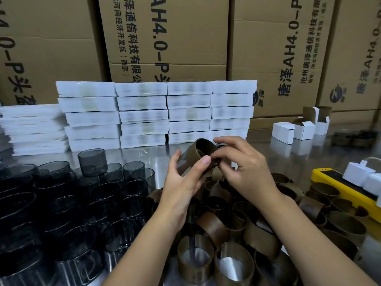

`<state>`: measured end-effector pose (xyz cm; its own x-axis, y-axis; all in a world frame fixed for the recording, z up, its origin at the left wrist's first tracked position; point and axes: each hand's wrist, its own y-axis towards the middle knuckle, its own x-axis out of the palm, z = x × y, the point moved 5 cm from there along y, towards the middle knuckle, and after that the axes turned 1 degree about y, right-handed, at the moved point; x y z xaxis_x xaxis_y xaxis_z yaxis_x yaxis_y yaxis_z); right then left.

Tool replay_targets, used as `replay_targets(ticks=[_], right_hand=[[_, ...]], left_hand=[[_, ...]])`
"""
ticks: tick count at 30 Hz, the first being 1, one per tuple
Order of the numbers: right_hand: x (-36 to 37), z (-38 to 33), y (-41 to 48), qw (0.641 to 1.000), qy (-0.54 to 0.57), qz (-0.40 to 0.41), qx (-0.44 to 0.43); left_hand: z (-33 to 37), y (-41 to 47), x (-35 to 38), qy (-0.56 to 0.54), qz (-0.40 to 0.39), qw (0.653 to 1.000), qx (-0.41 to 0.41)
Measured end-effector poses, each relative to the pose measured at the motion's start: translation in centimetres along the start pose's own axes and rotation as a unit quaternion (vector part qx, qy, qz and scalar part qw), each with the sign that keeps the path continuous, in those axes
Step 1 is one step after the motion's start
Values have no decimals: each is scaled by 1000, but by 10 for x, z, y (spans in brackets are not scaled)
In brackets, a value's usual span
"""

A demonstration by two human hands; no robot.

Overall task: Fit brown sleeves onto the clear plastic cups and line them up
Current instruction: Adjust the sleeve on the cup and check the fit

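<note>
- Dozens of brown sleeves [212, 228] lie heaped on the near part of the metal surface [261, 145], some upright, some tipped. The two nearest stand open and hold nothing, so the shiny surface shows through them.
- Left of that heap, smoky see-through cups [61, 203] stand packed together with their mouths up, and all look empty. One single cup [92, 162] sits higher, on top of the others at the far edge of the group.
- Above the heap, both forearms reach in from below. The left hand [185, 178] has its grip closed on the held sleeve [203, 150], with the thumb pressed on its front. The right hand [245, 170] pinches the same ring at its right edge, forefinger stretched over the top.
- That ring is tilted with its open mouth facing the camera. Whether a cup sits inside cannot be told, as the fingers cover its lower part.
- At the right edge lies a yellow device [338, 182] with small white blocks [358, 174] resting on it.
- Farther back on the right stand little white cartons [283, 132], one with its flap up.
- Behind the hands, stacks of flat white packs [156, 114] form a low wall.
- Tall printed cardboard boxes [165, 38] close off the back.
</note>
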<state>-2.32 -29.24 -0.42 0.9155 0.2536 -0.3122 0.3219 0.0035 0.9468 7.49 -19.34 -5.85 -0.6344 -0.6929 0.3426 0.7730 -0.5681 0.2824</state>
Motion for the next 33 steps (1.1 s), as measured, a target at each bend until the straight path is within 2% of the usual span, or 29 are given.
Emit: replay_targets(ticks=[5,7,10,13,15,24,33], right_hand=[[-2,-6,2,999,31,17,3],[-3,-5,2,995,88,18,49],[-2,-1,0,968,201,-16,147],[6,5,-2,934,258,-70,235],[13,7,-5,918,280,-97,264],[16,10,-4,857,407,-89,304],[15,17,-2,860,402,-55,309]], left_hand=[[-1,2,-3,-34,14,999,2],[1,2,-3,-39,14,999,8],[4,1,-3,-39,19,999,17],[5,0,-2,-33,19,999,30],[6,-1,-2,-31,14,999,34],[14,-6,-6,22,26,996,80],[17,-8,-4,52,27,994,95]])
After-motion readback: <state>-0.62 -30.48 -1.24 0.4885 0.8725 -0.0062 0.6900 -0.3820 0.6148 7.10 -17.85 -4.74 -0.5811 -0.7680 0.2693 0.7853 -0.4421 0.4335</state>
